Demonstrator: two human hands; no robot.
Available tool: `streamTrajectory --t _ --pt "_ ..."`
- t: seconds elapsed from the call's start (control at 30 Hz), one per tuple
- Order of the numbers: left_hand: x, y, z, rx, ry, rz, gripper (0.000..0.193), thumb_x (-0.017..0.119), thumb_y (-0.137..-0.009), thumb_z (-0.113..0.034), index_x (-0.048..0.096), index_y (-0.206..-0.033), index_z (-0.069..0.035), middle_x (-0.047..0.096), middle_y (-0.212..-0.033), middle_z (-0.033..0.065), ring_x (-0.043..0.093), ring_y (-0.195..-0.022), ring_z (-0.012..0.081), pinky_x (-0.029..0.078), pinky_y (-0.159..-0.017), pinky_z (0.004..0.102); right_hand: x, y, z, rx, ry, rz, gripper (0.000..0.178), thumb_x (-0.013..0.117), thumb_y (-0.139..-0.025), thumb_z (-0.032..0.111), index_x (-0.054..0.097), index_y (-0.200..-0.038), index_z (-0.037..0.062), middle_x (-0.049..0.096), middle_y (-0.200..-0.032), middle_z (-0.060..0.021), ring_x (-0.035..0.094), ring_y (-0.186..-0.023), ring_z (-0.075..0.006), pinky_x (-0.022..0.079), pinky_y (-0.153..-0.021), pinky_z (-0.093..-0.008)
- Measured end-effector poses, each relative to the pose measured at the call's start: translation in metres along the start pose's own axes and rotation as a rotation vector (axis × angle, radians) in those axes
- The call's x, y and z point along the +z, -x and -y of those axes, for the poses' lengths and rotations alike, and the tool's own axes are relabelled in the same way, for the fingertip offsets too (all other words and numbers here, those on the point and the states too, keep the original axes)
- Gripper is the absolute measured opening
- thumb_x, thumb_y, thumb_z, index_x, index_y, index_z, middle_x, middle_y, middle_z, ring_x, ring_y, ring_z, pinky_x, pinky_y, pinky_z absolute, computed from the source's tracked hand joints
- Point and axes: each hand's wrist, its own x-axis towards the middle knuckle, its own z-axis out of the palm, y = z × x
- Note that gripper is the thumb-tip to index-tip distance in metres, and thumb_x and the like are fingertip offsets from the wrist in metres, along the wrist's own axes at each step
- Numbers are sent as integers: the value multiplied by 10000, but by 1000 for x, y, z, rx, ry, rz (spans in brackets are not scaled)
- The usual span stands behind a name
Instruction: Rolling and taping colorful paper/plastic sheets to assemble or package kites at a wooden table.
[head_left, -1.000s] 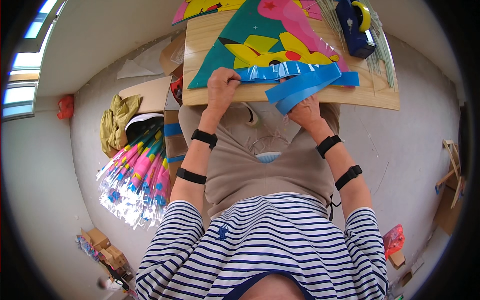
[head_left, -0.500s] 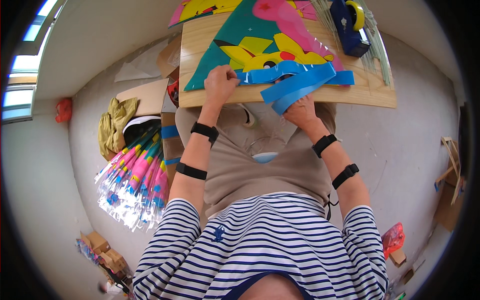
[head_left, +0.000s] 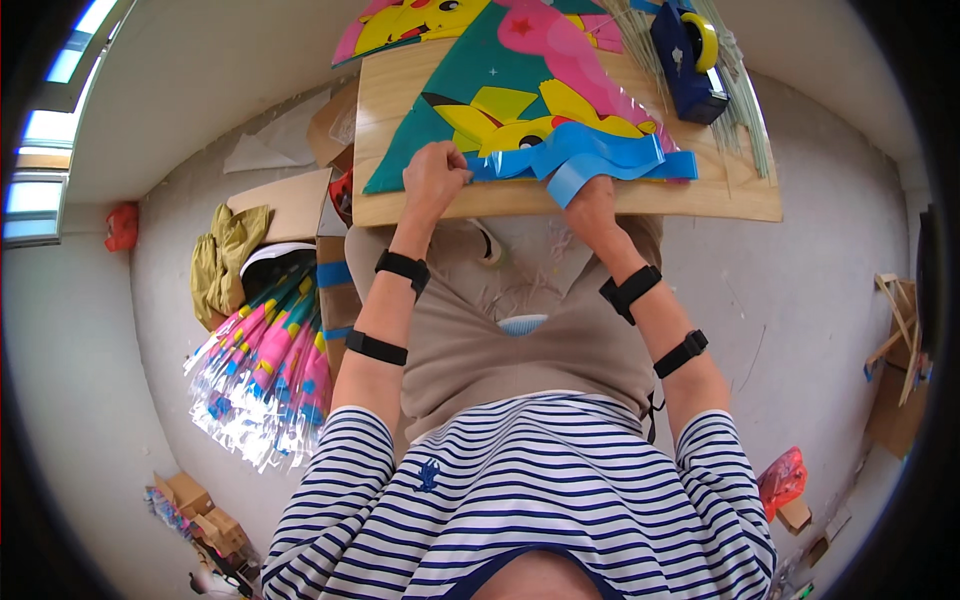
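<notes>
A triangular plastic kite sheet (head_left: 440, 110), green and pink with a yellow cartoon figure, lies on the wooden table (head_left: 720, 195). Blue plastic strips (head_left: 600, 152) run along its near edge, some flat and some looped on top. My left hand (head_left: 433, 182) is closed, pinching the left end of the strip at that edge. At the table's front edge, my right hand (head_left: 593, 210) reaches under the looped strip. Its fingers are hidden by the blue folds, so its grip does not show.
A blue tape dispenser (head_left: 688, 75) with a yellow roll stands at the back right, beside a bundle of thin pale sticks (head_left: 745, 120). Another printed sheet (head_left: 405, 25) lies at the far left. Left of the table, a cardboard box (head_left: 290, 200) stands by a bunch of folded colourful sheets (head_left: 270, 370).
My right hand has moved up and slightly left beneath the strips. The loose blue loop has shifted left and folded differently. My left hand stays at the strip's left end.
</notes>
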Motion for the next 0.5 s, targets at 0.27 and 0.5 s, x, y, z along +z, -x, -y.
streamTrajectory --t 0.27,0.5 --pt "0 0 0 35 -16 -12 174 836 -664 -121 701 -767 -84 699 -795 71 676 -783 286 494 -651 433 4 -42 10 837 -1611 -298 292 798 -816 55 637 -1057 18 694 -991 -99 654 -829 -263 524 -771 -374" --pt "-2 3 -15 51 12 -3 173 833 -667 -127 697 -764 -82 695 -784 72 676 -774 281 498 -646 424 31 -70 -22 1426 -2304 -225 246 795 -831 66 683 -1042 8 659 -884 -93 627 -835 -215 499 -769 -334"
